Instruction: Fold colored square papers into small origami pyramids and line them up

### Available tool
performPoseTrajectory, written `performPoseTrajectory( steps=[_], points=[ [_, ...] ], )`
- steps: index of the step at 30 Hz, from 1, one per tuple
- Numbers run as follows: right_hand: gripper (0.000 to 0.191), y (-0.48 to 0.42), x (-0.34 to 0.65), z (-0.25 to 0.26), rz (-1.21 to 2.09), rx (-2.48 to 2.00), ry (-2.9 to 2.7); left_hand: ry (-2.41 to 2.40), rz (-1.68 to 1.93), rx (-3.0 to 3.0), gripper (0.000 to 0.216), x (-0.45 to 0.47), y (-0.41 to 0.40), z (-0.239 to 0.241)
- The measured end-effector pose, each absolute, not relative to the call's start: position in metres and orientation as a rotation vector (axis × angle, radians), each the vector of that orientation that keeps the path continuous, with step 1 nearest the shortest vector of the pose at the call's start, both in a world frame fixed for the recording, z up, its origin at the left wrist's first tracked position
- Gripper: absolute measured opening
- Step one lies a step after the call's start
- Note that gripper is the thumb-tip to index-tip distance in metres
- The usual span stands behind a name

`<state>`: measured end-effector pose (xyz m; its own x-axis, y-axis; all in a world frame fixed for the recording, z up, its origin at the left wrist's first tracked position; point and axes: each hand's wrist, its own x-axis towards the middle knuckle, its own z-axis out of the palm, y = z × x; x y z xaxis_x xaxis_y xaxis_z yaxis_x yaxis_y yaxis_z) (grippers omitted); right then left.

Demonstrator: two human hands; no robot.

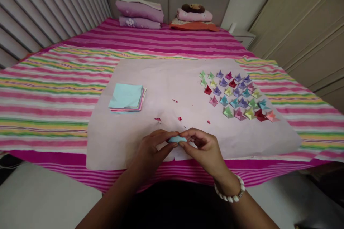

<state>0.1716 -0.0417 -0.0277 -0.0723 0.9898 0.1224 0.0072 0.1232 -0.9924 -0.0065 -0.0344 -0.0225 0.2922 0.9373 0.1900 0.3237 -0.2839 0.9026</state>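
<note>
A small piece of folded light-blue paper (177,139) is held between both hands, just above the near part of a pale sheet (161,71). My left hand (153,148) pinches its left end between thumb and fingers. At its right end, my right hand (205,146) grips it the same way; a white bracelet (233,197) circles that wrist. The fingertips cover both ends of the paper. Off to the left lies a stack of square coloured papers (127,96), light blue on top. Several folded paper pieces (236,91) in many colours stand in rows on the right.
Small red paper scraps (180,118) lie just beyond my hands. The sheet rests on a striped bedspread (53,103). Folded purple bedding (141,11) and a pink folded pile (195,15) sit at the far end. A slatted rail (51,7) runs along the left.
</note>
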Motion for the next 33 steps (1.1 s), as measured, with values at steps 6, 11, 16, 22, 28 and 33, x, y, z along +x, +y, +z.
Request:
performPoseTrajectory(
  steps=[6,11,16,22,28,33],
  points=[
    [0.015,-0.040,0.173,-0.027,1.031,-1.071,-1.457,1.153,0.966,1.896,0.023,-0.008,-0.033,-0.032],
    [0.016,-0.039,0.174,-0.029,0.899,-1.066,-1.608,1.171,0.965,1.987,0.019,-0.007,-0.031,-0.032],
    [0.018,-0.039,0.172,-0.024,0.778,-1.055,-1.738,1.252,1.001,2.043,0.015,-0.005,-0.031,-0.030],
    [0.014,-0.038,0.170,-0.020,0.719,-1.071,-1.841,1.243,1.040,1.986,0.009,-0.003,-0.029,-0.030],
    [0.013,-0.038,0.170,-0.022,0.681,-1.061,-1.872,1.265,0.909,1.653,0.008,-0.004,-0.029,-0.030],
    [0.009,-0.035,0.170,-0.025,0.818,-1.021,-1.737,1.228,1.016,1.302,0.012,-0.005,-0.024,-0.032]
  ],
)
